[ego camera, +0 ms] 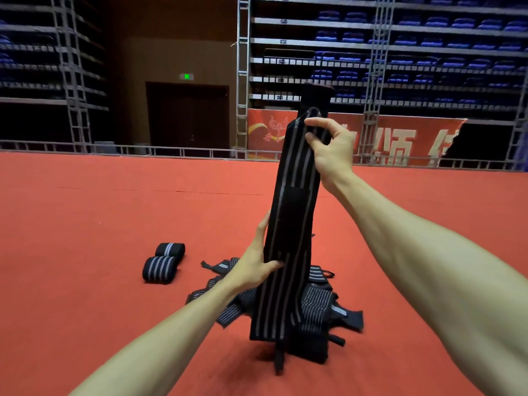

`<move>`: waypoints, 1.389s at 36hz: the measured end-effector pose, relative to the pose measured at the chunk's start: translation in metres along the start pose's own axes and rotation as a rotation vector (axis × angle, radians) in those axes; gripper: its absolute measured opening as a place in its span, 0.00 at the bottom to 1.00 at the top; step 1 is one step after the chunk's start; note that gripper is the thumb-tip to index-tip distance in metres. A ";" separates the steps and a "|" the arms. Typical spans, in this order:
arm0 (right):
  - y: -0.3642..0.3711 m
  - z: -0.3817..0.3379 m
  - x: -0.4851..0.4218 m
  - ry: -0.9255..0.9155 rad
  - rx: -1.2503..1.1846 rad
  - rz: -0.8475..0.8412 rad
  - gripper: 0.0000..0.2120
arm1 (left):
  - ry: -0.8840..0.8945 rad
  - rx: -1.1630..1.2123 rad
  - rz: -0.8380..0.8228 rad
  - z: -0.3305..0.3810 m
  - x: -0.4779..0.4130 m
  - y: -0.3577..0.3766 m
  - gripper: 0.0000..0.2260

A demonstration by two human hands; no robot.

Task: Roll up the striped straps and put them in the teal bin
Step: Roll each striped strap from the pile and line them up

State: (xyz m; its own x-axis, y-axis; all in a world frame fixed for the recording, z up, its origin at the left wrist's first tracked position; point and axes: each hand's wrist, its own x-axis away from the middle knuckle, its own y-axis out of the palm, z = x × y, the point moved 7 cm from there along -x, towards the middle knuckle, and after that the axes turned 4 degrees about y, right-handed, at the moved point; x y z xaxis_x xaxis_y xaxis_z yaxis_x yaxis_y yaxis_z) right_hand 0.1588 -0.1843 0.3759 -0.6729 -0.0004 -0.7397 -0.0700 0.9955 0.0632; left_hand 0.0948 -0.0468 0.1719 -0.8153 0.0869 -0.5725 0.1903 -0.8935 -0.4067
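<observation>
strap (pixel 288 252): matt woven cloth | floor (pixel 85 210): matt, probably carpet

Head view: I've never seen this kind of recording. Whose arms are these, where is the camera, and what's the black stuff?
No machine here: a person wears one camera on the head, so you look along their own arms. The right hand pinches the top of a long striped strap, and the left hand grips its edge lower down. On the red floor lies a pile of loose straps, with two rolled straps to its left. No teal bin is in view.
</observation>
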 end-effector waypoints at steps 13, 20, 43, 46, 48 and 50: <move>-0.001 0.019 -0.004 0.028 0.032 0.083 0.14 | 0.007 -0.125 -0.002 -0.011 0.016 -0.007 0.46; 0.003 0.018 -0.009 0.035 0.002 0.101 0.16 | -0.077 -0.235 -0.303 -0.036 0.037 0.003 0.43; 0.042 0.076 0.050 0.110 0.065 -0.114 0.12 | -0.635 0.213 -0.204 -0.110 0.091 0.030 0.34; 0.044 0.102 0.069 0.160 0.102 -0.153 0.12 | -0.624 0.065 -0.252 -0.123 0.104 0.038 0.36; 0.045 0.118 0.080 0.187 0.130 -0.174 0.12 | -0.567 -0.121 -0.268 -0.132 0.107 0.037 0.38; 0.045 0.131 0.088 0.215 0.149 -0.189 0.12 | -0.528 -0.299 -0.269 -0.139 0.108 0.034 0.36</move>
State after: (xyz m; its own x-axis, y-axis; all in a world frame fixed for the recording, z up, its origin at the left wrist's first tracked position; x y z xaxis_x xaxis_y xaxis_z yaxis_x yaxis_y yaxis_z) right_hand 0.1928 -0.1270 0.2257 -0.7996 -0.1905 -0.5696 -0.1104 0.9788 -0.1724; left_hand 0.0895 -0.0068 -0.0026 -0.9996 -0.0055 -0.0285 0.0242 -0.7038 -0.7100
